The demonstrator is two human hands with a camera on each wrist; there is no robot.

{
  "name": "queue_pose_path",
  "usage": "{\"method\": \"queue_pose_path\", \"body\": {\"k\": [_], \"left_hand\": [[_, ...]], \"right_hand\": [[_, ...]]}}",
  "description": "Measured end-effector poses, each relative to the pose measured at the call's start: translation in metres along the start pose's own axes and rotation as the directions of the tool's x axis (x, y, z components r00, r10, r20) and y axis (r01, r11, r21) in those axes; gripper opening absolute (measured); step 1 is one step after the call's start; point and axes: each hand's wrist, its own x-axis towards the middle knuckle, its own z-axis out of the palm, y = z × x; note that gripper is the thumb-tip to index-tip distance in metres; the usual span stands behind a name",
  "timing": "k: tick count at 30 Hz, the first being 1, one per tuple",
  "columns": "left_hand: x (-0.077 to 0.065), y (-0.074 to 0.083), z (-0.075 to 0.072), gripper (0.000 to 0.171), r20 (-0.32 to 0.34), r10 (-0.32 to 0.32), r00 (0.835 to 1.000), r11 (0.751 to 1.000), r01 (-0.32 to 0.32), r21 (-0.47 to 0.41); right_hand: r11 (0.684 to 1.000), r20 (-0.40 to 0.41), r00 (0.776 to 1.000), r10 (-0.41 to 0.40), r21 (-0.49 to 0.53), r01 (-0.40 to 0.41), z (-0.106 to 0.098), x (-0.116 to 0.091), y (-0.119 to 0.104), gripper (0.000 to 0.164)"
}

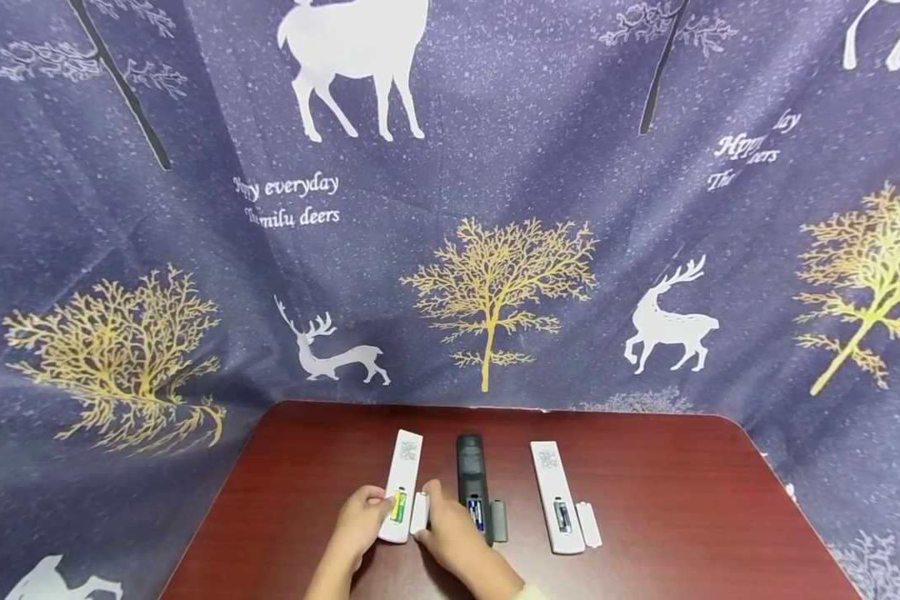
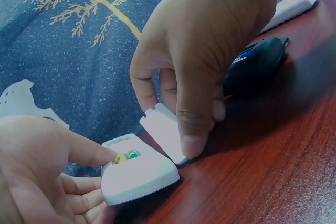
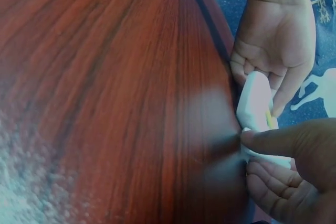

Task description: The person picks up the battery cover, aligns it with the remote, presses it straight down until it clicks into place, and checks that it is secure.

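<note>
A white remote control [image 1: 407, 458] lies back side up at the left of the group, its battery compartment uncovered. Green and yellow batteries [image 1: 398, 506] show inside it. With the thumb on top by the compartment and fingers at the side and underneath, my left hand [image 1: 358, 523] grips this remote. Between thumb and fingers my right hand [image 1: 453, 529] pinches a white battery cover [image 2: 164, 132], held on edge just right of the remote. In the right wrist view, the right hand partly hides the cover.
A black remote [image 1: 470, 462] with blue batteries lies right of my right hand, its grey cover [image 1: 499, 522] alongside. Farther right is another white remote [image 1: 551, 479], compartment uncovered, with its white cover [image 1: 589, 525] beside it. The reddish wooden table [image 1: 667, 500] meets a patterned curtain [image 1: 495, 167].
</note>
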Motion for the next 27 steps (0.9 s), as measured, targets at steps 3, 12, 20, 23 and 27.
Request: {"method": "queue_pose_path", "body": {"k": [3, 12, 20, 23, 27], "left_hand": [[-0.0002, 0.0001, 0.0009, 0.032, 0.002, -0.008, 1.0, 1.0, 0.008, -0.015], [-0.0019, -0.0011, 0.0016, 0.032, -0.007, 0.003, 1.0, 0.999, -0.003, -0.045], [-0.0019, -0.0013, 0.0034, 0.033, -0.012, 0.006, 1.0, 0.996, -0.007, -0.091], [-0.0013, -0.0022, 0.0039, 0.033, -0.012, 0.012, 1.0, 0.995, -0.013, -0.098], [-0.0007, -0.0026, 0.0036, 0.033, -0.018, 0.016, 1.0, 0.994, -0.018, -0.109]], "right_hand": [[1.0, 0.005, 1.0, 0.006, 0.01, -0.006, 0.0007, -0.0003, 0.0013, 0.057], [0.998, 0.043, 0.999, 0.028, 0.055, -0.03, -0.0005, -0.0017, 0.0003, 0.058], [0.996, 0.048, 0.999, 0.024, 0.08, -0.028, -0.0028, -0.0017, 0.0003, 0.053], [0.993, 0.052, 0.998, 0.02, 0.111, -0.026, -0.0039, -0.0016, 0.0003, 0.05], [0.99, 0.051, 0.999, 0.019, 0.139, -0.026, -0.0055, -0.0008, 0.001, 0.048]]}}
